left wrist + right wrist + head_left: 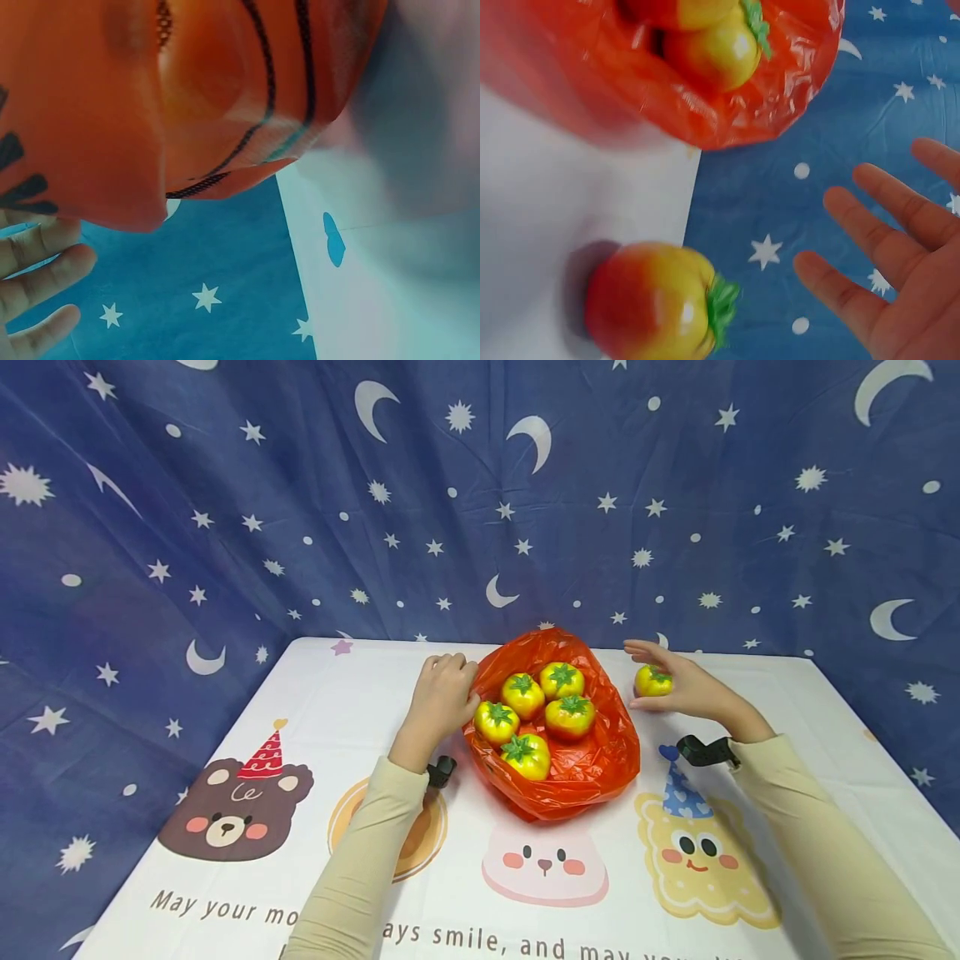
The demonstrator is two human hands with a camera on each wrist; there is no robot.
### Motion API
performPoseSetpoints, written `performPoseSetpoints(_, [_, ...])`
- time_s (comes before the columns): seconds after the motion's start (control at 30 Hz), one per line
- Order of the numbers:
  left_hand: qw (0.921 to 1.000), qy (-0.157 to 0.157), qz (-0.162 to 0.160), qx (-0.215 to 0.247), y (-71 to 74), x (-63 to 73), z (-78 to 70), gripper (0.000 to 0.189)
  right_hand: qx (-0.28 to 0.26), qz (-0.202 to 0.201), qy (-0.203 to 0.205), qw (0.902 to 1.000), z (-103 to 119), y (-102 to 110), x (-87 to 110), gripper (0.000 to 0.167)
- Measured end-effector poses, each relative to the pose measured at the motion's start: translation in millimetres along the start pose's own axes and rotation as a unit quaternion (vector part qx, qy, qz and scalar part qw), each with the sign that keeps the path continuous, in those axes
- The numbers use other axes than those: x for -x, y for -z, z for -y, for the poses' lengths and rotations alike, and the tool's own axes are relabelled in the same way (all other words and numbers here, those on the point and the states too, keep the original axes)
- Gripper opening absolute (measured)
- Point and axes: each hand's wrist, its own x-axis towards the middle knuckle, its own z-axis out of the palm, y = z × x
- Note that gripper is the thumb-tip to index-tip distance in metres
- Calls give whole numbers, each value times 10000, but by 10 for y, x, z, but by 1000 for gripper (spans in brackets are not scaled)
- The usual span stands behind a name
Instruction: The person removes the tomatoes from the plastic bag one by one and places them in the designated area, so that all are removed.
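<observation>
A red plastic bag [592, 760] lies open on the table with several yellow-and-red tomatoes [568, 717] inside, each topped by a green leafy calyx. My left hand [442, 693] is at the bag's left rim and grips it, its fingers on the outer side; the left wrist view shows the bag's printed outside [82, 112] hanging over some fingers [45, 289]. To the right of the bag, one loose tomato [649, 304] sits on the table. Around it, my right hand [678, 681] is spread, thumb and fingers apart and held off the fruit.
A white tablecloth [247, 885] printed with cartoon faces and lettering covers the table. Behind it hangs a dark blue curtain [420, 468] with moons and stars. Small black mounts [705, 750] sit at both wrists.
</observation>
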Motion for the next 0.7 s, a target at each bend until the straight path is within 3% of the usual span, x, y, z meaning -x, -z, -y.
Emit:
performPoseSetpoints(0.13, [10000, 36, 88, 7, 14, -6, -11, 12, -42, 48, 217, 9997, 40, -53, -45, 84])
performPoseSetpoints(0.3, [9999, 76, 152, 8, 14, -11, -10, 13, -8, 175, 198, 9996, 74, -134, -108, 82])
performPoseSetpoints(0.7, [9999, 52, 148, 73, 2, -12, -7, 11, 11, 554, 535, 9970, 69, -323, -254, 59])
